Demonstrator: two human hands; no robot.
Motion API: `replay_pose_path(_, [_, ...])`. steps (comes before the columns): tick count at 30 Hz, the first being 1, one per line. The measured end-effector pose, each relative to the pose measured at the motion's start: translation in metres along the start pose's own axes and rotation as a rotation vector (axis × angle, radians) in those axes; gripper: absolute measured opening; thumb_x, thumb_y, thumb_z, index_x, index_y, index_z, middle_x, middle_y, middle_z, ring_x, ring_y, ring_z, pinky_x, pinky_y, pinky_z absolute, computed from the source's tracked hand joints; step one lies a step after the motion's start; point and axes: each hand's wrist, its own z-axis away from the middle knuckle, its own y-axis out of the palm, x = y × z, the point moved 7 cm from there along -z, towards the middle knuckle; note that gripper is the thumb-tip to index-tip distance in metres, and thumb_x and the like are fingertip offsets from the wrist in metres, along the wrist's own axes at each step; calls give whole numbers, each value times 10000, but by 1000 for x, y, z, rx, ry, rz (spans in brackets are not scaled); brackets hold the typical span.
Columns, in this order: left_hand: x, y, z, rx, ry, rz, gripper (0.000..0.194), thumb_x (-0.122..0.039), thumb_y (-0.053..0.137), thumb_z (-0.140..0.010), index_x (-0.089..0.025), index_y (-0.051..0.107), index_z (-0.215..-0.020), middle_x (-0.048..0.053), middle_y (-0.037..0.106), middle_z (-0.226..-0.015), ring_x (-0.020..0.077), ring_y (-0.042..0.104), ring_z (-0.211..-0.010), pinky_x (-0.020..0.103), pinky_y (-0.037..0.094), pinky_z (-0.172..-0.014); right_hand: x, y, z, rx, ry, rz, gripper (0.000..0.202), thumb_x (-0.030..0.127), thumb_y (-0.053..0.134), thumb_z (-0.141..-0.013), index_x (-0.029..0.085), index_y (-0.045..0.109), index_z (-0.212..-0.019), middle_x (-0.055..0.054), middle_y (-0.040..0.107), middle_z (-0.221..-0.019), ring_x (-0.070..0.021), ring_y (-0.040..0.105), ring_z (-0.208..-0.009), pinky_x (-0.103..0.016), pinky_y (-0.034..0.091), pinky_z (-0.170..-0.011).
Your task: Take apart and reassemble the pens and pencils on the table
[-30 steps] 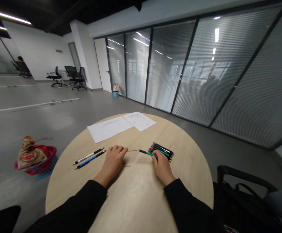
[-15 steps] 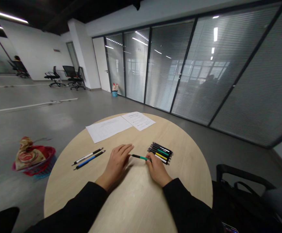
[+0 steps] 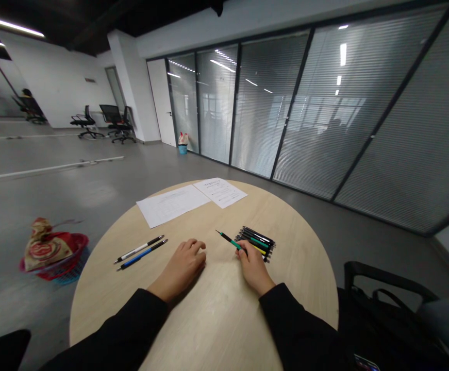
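A green and black pen [image 3: 229, 240] is pinched between the thumb and fingers of my right hand [image 3: 252, 262], its thin tip pointing up and to the left. Just beyond that hand lies a row of several pens [image 3: 258, 238] with black, green and yellow barrels, partly hidden by my fingers. My left hand [image 3: 185, 264] rests on the table, palm down, with loosely bent fingers and nothing visible in it. To its left lie a white pen [image 3: 136, 251] and a blue pen [image 3: 144, 254], side by side.
Two printed sheets, one wider [image 3: 173, 205] and one narrower [image 3: 221, 192], lie at the far edge of the round wooden table [image 3: 224, 319]. Baskets with a paper bag [image 3: 50, 252] stand on the floor at left. A black chair [image 3: 386, 281] is at right.
My left hand has come away from the pen's tip and drawn back slightly left. The pen in my right hand has turned, its tip now higher and further forward.
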Motion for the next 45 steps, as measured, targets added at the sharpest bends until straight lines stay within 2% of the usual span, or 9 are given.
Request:
replay_pose_path(4, [0,9,-2,57,20,-28,181,-155,537,-938,-186,675,-825,99,657,-1069,268,531,-1005,422,428,-842,3,0,0,10,-2,9,187,209,446,-897,201,609,-990,-45,694,-884,-208,648,-841,-325,489,-782])
replay_pose_path(7, [-1,12,-2,57,15,-32,198,-134,501,-955,-171,657,-840,105,652,-1002,254,532,-945,405,421,-823,3,1,0,12,2,-44,155,216,441,-906,205,571,-990,-41,693,-887,-200,652,-847,-321,492,-793])
replay_pose_path(11, [0,7,-1,5,-19,49,192,-169,462,-977,-170,619,-867,106,632,-971,243,527,-897,383,427,-799,5,4,1,37,6,-99,135,219,444,-911,208,547,-998,-41,694,-887,-192,665,-862,-312,502,-801])
replay_pose_path(13, [4,4,0,-31,-80,127,198,-205,422,-992,-173,586,-887,97,616,-932,230,521,-842,369,435,-764,8,5,2,67,-4,-90,139,205,455,-903,208,559,-995,-38,697,-879,-191,668,-854,-304,498,-788])
replay_pose_path(16, [12,0,2,-104,-181,269,208,-252,361,-1011,-182,536,-923,75,589,-892,213,516,-796,352,449,-741,14,7,4,110,-36,-40,167,177,478,-884,206,595,-1000,-20,695,-837,-185,656,-800,-289,479,-755])
replay_pose_path(20, [17,-6,3,-211,-259,368,209,-298,350,-1006,-200,493,-889,65,580,-892,216,530,-829,369,464,-795,20,7,5,137,-83,89,203,145,502,-863,212,646,-989,3,672,-793,-179,617,-754,-266,429,-694])
replay_pose_path(25, [22,-4,4,-149,-375,450,203,-331,343,-998,-216,489,-917,34,593,-825,209,563,-741,346,459,-707,23,5,6,141,-139,168,232,116,506,-861,211,670,-994,-15,689,-856,-191,631,-826,-270,435,-745])
replay_pose_path(32, [26,-11,5,-248,-458,577,150,-318,415,-948,-214,522,-933,19,614,-816,196,569,-743,331,474,-718,23,8,6,183,-175,215,255,88,490,-892,211,674,-1018,-52,716,-985,-216,650,-951,-312,462,-864])
replay_pose_path(45, [20,-9,4,-220,-483,729,212,-387,450,-944,-206,551,-900,3,576,-753,182,533,-698,300,432,-674,24,9,7,191,-186,227,250,80,504,-900,207,680,-1025,-60,718,-998,-215,648,-968,-315,472,-877])
